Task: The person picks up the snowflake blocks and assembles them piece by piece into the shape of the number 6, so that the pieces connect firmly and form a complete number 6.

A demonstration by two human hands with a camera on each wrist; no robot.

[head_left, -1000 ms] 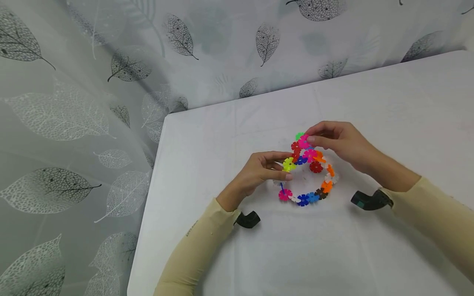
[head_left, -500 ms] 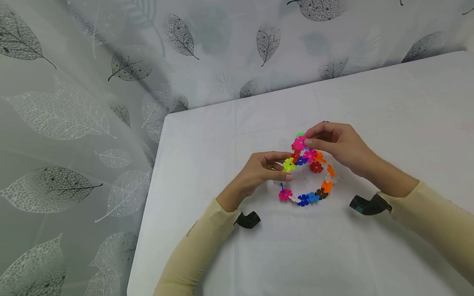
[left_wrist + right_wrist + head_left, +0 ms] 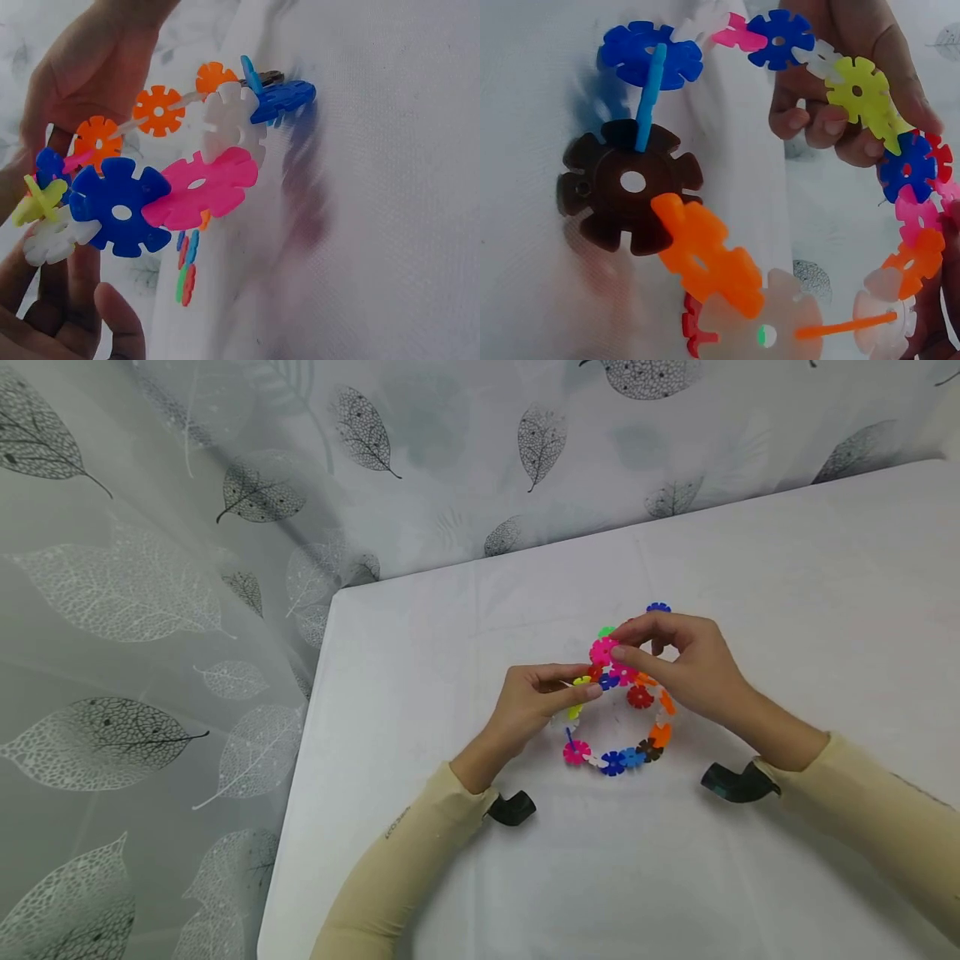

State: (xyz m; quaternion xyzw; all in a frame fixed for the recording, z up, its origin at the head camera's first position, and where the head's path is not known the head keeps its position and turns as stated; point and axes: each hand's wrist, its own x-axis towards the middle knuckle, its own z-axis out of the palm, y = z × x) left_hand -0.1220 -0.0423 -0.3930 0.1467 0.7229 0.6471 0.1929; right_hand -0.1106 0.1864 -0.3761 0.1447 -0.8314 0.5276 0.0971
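The left hand has shifted up the ring, its fingers nearly closed, pinching it; the ring loops below. The right hand pinches a pink disc. Joining seems underway; next calls for steady alignment.

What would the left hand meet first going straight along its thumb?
The left hand would likely meet the blue flower-shaped plastic piece just past its thumb tip, though depth is unclear.
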